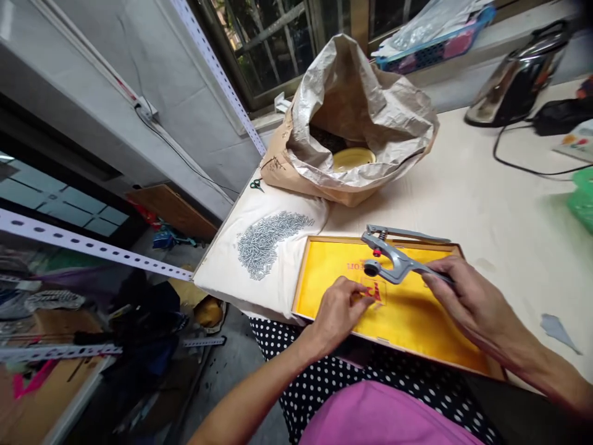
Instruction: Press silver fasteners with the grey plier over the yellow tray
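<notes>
My right hand (467, 293) grips the lower handle of grey hand-press pliers (401, 262), held above a shallow tray (300, 281) lined with yellow sheeting. The pliers' jaws are apart. A red-tipped piece sits on the upper jaw, a round black one on the lower. Over the tray's left part, close to the lower jaw, my left hand (338, 309) has thumb and fingertips pinched together; whatever they hold is too small to make out. A heap of small silvery metal pieces (269, 241) lies on white cloth (231, 262) to the left of the tray.
A large open paper sack (296, 170) with a yellow bowl (354, 159) inside stands behind the tray. Small green-handled scissors (256, 185) lie beside it. An electric kettle (514, 80) and its cord are at the back right. The table's left edge drops to a cluttered floor.
</notes>
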### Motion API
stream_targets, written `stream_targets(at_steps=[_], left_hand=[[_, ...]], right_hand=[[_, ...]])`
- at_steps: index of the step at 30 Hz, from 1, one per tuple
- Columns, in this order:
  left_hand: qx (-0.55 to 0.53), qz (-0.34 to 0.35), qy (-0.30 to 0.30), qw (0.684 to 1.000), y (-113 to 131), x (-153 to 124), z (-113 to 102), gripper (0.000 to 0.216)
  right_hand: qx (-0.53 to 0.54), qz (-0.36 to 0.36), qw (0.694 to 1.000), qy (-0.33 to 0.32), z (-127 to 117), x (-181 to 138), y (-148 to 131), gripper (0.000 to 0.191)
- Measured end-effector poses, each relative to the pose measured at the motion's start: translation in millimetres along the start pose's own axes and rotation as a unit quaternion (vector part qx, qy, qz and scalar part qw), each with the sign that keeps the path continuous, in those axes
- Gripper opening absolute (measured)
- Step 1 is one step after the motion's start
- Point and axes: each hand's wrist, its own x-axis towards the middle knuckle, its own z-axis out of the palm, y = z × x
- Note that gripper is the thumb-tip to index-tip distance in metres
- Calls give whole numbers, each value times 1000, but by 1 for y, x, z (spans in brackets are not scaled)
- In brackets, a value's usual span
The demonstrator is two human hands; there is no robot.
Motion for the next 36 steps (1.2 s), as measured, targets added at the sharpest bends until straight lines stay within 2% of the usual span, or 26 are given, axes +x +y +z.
stream_targets(at_steps=[2, 5, 7, 9, 12, 17, 20, 23, 25, 28, 30, 32, 36], left_hand=[[19, 6, 66, 998, -11, 7, -25, 15], [146, -81, 175, 970, -48, 14, -78, 13], [239, -157, 187, 940, -78, 16, -108, 13], [301, -224, 157, 914, -101, 15, -124, 14], [345, -252, 113, 897, -118, 12, -125, 16], [431, -172, 63, 884, -116, 11, -113, 24], [447, -144, 37, 882, -117, 14, -114, 28], [400, -129, 65, 905, -119, 18, -121, 25], [325, -131, 100, 931, -115, 18, -124, 18], [68, -188, 117, 973, -93, 14, -116, 11], [-128, -227, 77, 962, -71, 7, -104, 20], [-246, -247, 34, 937, -49, 0, -87, 31], [-304, -260, 21, 916, -24, -6, -56, 38]], right_hand=[[0, -15, 1000, 1, 3, -1, 3, 21], [-10, -47, 998, -30, 15, -2, 10, 23], [-21, -58, 996, -69, 25, -3, 14, 25], [-39, -62, 991, -112, 35, -1, 15, 27], [-72, -62, 981, -167, 45, 4, 13, 28], [-118, -31, 962, -245, 54, 9, 11, 26], [-167, -23, 947, -274, 57, 7, 13, 25], [-187, -17, 936, -297, 58, 9, 12, 26], [-194, -2, 931, -310, 57, 13, 8, 26], [-190, -11, 925, -329, 55, 18, 2, 23], [-179, -49, 925, -331, 54, 19, -1, 21], [-181, -90, 928, -312, 54, 17, -2, 19], [-207, -142, 930, -269, 58, 10, -2, 18]])
